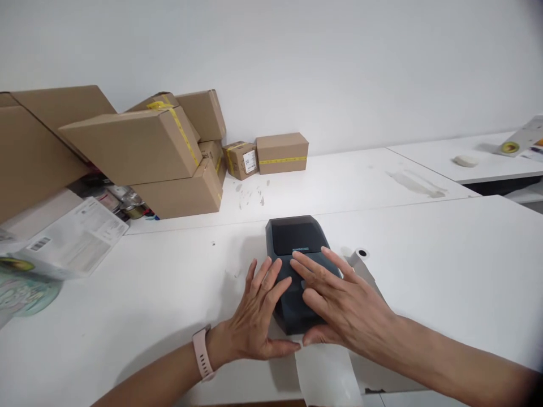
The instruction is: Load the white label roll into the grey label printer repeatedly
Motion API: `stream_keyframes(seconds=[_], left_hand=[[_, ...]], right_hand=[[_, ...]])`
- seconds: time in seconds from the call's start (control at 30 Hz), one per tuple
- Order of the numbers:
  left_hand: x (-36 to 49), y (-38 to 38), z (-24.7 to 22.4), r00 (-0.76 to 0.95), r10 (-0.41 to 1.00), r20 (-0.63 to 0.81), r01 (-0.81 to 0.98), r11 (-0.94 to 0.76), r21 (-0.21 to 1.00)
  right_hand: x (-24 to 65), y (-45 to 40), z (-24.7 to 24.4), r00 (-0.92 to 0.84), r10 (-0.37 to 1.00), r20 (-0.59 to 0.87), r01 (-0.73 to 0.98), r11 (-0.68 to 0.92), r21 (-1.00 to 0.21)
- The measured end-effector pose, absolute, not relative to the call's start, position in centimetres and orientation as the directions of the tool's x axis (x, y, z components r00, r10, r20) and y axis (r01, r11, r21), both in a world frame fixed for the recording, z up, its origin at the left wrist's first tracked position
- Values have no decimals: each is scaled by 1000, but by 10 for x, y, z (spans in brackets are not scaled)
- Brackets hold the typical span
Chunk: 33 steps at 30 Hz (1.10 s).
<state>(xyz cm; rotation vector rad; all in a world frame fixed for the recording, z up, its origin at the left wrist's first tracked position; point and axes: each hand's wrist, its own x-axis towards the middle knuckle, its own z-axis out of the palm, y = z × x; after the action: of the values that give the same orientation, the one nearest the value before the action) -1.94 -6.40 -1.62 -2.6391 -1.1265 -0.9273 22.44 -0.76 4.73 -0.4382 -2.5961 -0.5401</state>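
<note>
A dark printer-like device (297, 237) sits on the white table, its lid down. My left hand (258, 316) lies along its left side, fingers spread on the casing and thumb at the front edge. Across the right part of the top rests my right hand (343, 299), its fingers apart and its thumb near the front edge. A white paper strip (326, 373) extends from below the device's front toward me. Beside the device on the right is a small roll (362, 254), with paper partly hidden behind my right hand.
Cardboard boxes (173, 192) are stacked at the back left, with two smaller boxes (282, 155) by the wall. A labelled white package (80, 237) lies at the left. A white object (465, 161) and a tape roll (509, 147) are at the far right.
</note>
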Motion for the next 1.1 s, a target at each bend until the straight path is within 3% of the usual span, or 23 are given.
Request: stream_keyframes(seconds=[0.13, 0.4, 0.53, 0.6, 0.8, 1.1], left_hand=[[-21, -62, -21, 521, 627, 579, 665, -723, 186], [-10, -76, -32, 335, 789, 515, 585, -603, 542], [3, -86, -35, 177, 916, 360, 467, -400, 788], [9, -88, -38, 96, 947, 307, 411, -318, 854], [17, -87, -50, 17, 931, 363, 469, -328, 820], [18, -86, -42, 43, 896, 441, 537, -393, 746]], right_hand=[[239, -10, 37, -823, 338, 457, 453, 875, 169], [242, -35, -2, -579, 636, 509, 674, 725, -139], [233, -43, -8, -519, 658, 546, 704, 692, -164], [231, -44, -9, -507, 653, 563, 708, 688, -159], [227, -47, -15, -430, 682, 592, 711, 660, -243], [218, -51, -4, -388, 699, 600, 687, 654, -317]])
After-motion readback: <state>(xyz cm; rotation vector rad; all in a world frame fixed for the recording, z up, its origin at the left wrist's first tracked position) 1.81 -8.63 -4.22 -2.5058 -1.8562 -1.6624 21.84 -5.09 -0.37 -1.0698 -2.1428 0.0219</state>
